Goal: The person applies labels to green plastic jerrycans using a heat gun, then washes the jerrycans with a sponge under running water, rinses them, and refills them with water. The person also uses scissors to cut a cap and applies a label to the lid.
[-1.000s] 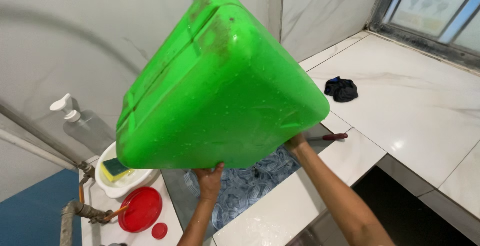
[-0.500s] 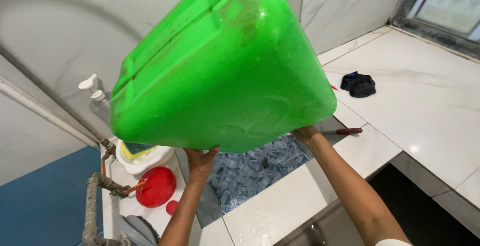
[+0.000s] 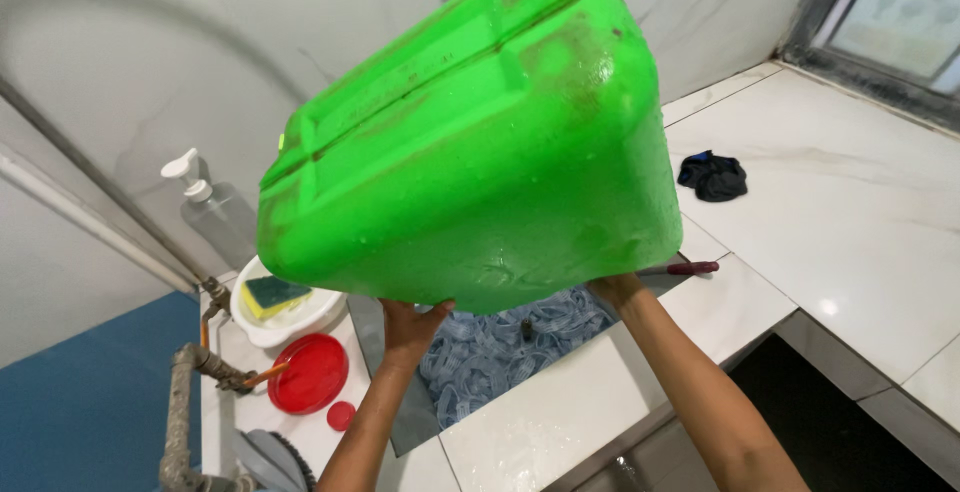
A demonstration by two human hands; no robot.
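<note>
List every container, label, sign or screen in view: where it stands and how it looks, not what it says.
Green jerrycan: large, boxy, wet, held tilted above the sink by left hand and right hand.
Pump bottle: clear, white pump, by the wall at left.
White bowl: round, holding a yellow-green sponge.
Red lid: round, flat on the counter.
Poster: pale sheet behind the window, upper right.

Green jerrycan now higher and further right above the sink.

Pale marble kitchen corner
White veined wall panels rise above a glossy white tabletop; a dark-framed window sits at right, a blue wall section lower left.
</note>
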